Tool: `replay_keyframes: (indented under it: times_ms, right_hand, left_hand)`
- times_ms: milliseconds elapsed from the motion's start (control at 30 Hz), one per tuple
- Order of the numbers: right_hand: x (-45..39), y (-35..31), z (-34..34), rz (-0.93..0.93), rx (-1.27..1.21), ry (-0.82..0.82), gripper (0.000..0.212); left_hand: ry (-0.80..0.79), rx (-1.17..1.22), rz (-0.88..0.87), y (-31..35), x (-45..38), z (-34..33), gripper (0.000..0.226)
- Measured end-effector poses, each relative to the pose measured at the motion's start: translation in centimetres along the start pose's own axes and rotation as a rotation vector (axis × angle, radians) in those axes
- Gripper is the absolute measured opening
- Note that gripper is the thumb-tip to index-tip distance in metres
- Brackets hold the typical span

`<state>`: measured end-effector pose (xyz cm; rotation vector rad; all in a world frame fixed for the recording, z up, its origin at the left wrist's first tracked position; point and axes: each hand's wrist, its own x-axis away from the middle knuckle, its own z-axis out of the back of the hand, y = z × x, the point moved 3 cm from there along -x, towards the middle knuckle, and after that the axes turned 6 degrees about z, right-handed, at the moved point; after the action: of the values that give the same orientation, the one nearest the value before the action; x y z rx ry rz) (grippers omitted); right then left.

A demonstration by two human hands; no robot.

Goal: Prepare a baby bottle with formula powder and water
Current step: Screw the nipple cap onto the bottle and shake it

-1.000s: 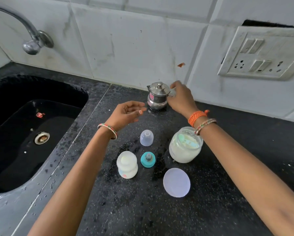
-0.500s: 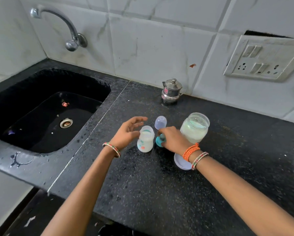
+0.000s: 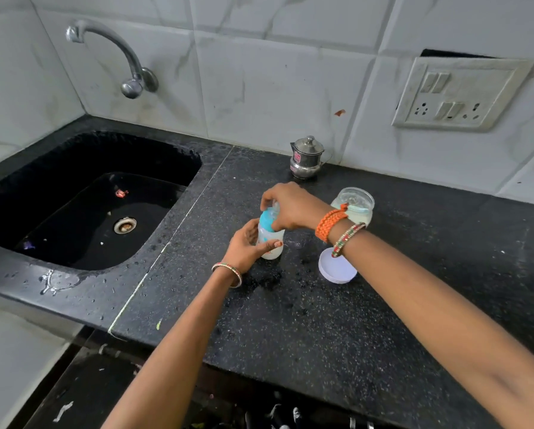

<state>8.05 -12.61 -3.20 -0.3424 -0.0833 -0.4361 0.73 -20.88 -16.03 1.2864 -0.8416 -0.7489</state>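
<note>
A small translucent baby bottle (image 3: 272, 252) with milky liquid stands on the black counter (image 3: 321, 329). My left hand (image 3: 248, 247) wraps around its lower body. My right hand (image 3: 290, 205) comes from above and grips the teal nipple ring (image 3: 266, 220) sitting on the bottle's neck. The open formula jar (image 3: 357, 201) with pale powder stands just right of my right wrist. Its round white lid (image 3: 337, 269) lies flat on the counter under my right forearm. The clear bottle cap is hidden behind my right hand.
A small steel lidded pot (image 3: 307, 157) stands by the wall behind the bottle. The black sink (image 3: 86, 205) with its drain lies to the left, a curved tap (image 3: 117, 54) above it. A switch and socket panel (image 3: 457, 94) is on the tiled wall.
My right hand left the steel pot, picked up the teal ring and brought it onto the bottle's neck. My left hand closed around the bottle. The view has shifted back and left.
</note>
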Motion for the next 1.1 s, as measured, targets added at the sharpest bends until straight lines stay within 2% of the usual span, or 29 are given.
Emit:
replay_keyframes:
  times_ms: [100,167,267,367,467,533,667,800,1100]
  right_hand:
    - [-0.4,-1.0,0.2,-0.021,0.038,-0.012,0.038]
    - [-0.7,-1.6,0.4,-0.031,0.078,-0.014,0.038]
    - [-1.1,-2.3,0.6,-0.065,0.124,-0.042,0.049]
    - [-1.3,-2.5,0.7,-0.108,0.183,-0.012,0.054]
    - [-1.3,-2.2,0.5,-0.132,0.256,0.012,0.057]
    - [-1.1,-2.0,0.3,-0.142,0.293,-0.027,0.063]
    - [-0.8,-1.9,-0.2,-0.089,0.151,-0.132,0.053]
    - [-0.9,-2.2,-0.3,-0.006,0.150,-0.119,0.043]
    - [-0.8,-2.2,1.0,0.072,0.101,-0.066,0.045]
  left_hand:
    - [0.013,0.024,-0.003,-0.1,-0.1,0.0,0.045]
    - [0.017,0.036,-0.006,-0.2,-0.1,0.0,0.052]
    - [0.025,0.040,-0.007,-0.4,-0.1,0.0,0.063]
    - [0.006,0.048,-0.005,-0.5,-0.3,0.0,0.057]
    - [-0.003,0.063,-0.008,-0.7,-0.5,0.0,0.061]
    - [0.003,0.059,-0.018,-0.9,-0.6,0.1,0.058]
    - [-0.001,0.037,-0.033,-1.2,-0.8,0.2,0.052]
    - [-0.010,0.043,-0.040,-1.3,-0.9,0.4,0.052]
    - [-0.057,0.114,-0.041,-1.7,-0.6,0.7,0.055]
